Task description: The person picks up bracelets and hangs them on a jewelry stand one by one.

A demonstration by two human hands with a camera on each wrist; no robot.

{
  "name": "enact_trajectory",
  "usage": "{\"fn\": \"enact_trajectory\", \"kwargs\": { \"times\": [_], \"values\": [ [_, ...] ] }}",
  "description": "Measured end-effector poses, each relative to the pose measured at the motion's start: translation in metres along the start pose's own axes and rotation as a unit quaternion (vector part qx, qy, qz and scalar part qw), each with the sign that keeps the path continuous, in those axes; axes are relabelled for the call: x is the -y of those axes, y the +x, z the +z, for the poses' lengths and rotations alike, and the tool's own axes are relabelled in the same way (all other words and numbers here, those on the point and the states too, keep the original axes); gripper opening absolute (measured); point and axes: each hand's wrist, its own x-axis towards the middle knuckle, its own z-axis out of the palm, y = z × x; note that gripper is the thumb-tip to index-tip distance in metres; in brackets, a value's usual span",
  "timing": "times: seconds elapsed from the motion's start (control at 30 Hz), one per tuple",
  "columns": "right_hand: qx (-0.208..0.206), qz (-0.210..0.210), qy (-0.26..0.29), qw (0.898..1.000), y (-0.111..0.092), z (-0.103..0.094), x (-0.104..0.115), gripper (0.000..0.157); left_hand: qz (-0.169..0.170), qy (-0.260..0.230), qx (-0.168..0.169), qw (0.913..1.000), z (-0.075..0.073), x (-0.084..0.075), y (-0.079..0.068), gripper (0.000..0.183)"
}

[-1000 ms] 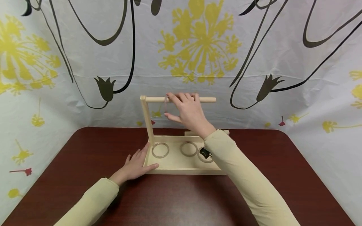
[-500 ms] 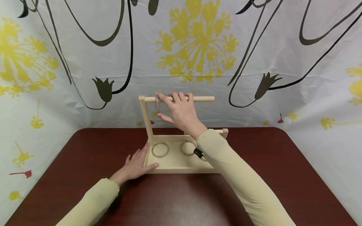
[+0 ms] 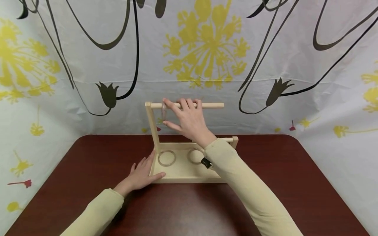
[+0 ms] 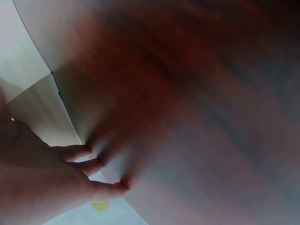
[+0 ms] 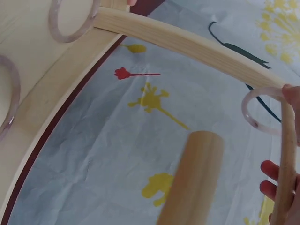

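Observation:
A pale clear ring (image 3: 163, 111) hangs upright around a wooden bar (image 3: 214, 105), close to the bar's left post (image 3: 153, 127). My right hand (image 3: 190, 119) is at that ring, with its index finger at the top edge and its thumb at the bottom. The other fingers lie over the bar. In the right wrist view, a fingertip touches the ring (image 5: 251, 112). My left hand (image 3: 139, 175) rests spread on the left end of the wooden tray (image 3: 183, 180). Its fingertips reach down the outer side in the left wrist view.
Two rings, one at the left (image 3: 166, 158) and one at the middle (image 3: 190, 160), lie flat in the tray. My right sleeve (image 3: 236, 177) hides the tray's right part. A lower bar (image 3: 228, 140) with a short post stands behind. A patterned cloth (image 3: 73, 108) backs the dark table (image 3: 177, 209).
My right hand has slid the ring left along the bar toward the post, mostly in the first half second. The left hand has stayed on the tray's end.

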Motion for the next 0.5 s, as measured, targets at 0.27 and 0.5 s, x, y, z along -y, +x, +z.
{"fn": "enact_trajectory", "kwargs": {
  "times": [0.27, 0.5],
  "values": [
    [0.028, 0.011, 0.090, 0.996, 0.000, -0.012, -0.004, 0.073, 0.002, -0.003, -0.004, 1.0000, -0.002, -0.001, 0.000, 0.102],
    [0.027, 0.008, 0.094, 0.995, -0.008, -0.028, -0.005, 0.071, -0.001, -0.004, 0.000, 1.0000, -0.002, -0.002, -0.001, 0.103]
  ]
}}
